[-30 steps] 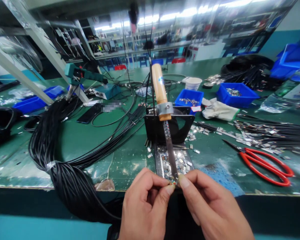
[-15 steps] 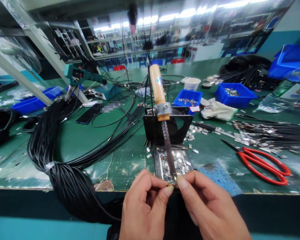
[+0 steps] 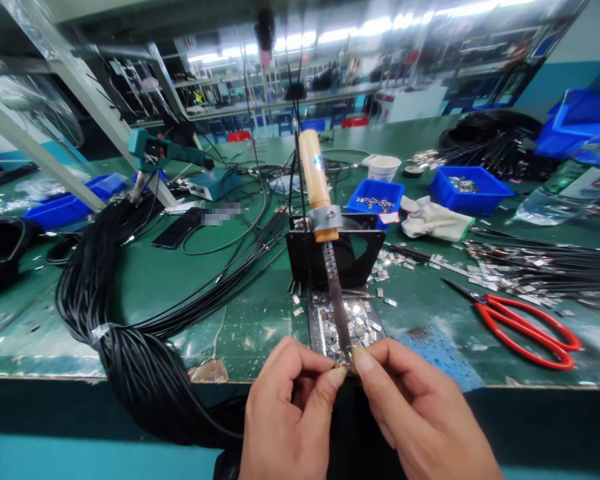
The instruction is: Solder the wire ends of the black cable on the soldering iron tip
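At the front edge of the bench, my left hand [image 3: 295, 407] is closed in a pinch on thin coloured wires [image 3: 341, 365]. My right hand [image 3: 420, 407] also pinches, its thumb close to the left fingertips; what it holds is too small and hidden to make out. Right above the fingertips comes down the tip of a soldering iron [image 3: 315, 170] with a wooden handle, clamped to a black bracket [image 3: 300, 257]. Beneath its barrel, a tray [image 3: 316, 327] holds many small metal connector pieces [image 3: 363, 325].
A thick bundle of black cables [image 3: 125, 360] hangs over the edge at left. To the right lie a blue sponge [image 3: 450, 353], red-handled scissors [image 3: 527, 327] and a white glove [image 3: 435, 220]. Blue bins [image 3: 473, 197] and a paper cup [image 3: 383, 168] stand behind.
Both hands have shifted very slightly upward, with the fingertips still together at the iron's tip. The rest looks the same.
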A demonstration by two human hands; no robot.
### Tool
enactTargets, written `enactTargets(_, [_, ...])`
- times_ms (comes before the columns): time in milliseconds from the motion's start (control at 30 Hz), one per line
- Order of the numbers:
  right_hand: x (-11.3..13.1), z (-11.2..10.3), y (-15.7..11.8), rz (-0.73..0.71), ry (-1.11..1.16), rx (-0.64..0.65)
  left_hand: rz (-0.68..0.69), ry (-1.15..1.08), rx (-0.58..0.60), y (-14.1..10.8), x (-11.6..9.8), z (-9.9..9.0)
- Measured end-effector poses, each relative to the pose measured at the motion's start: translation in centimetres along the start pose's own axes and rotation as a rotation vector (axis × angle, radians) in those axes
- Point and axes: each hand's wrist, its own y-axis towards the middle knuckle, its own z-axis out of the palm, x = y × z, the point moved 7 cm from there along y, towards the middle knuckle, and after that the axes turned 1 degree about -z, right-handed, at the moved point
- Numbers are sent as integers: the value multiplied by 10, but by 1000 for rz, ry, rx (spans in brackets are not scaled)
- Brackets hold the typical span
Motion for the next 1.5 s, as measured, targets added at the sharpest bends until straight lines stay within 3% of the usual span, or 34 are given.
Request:
enactTargets(600, [2, 0, 0, -5, -3, 25, 77, 74, 42, 3, -3, -1])
enactTargets(1500, [3, -1, -2, -6, 12, 4, 38, 27, -8, 0, -2, 0])
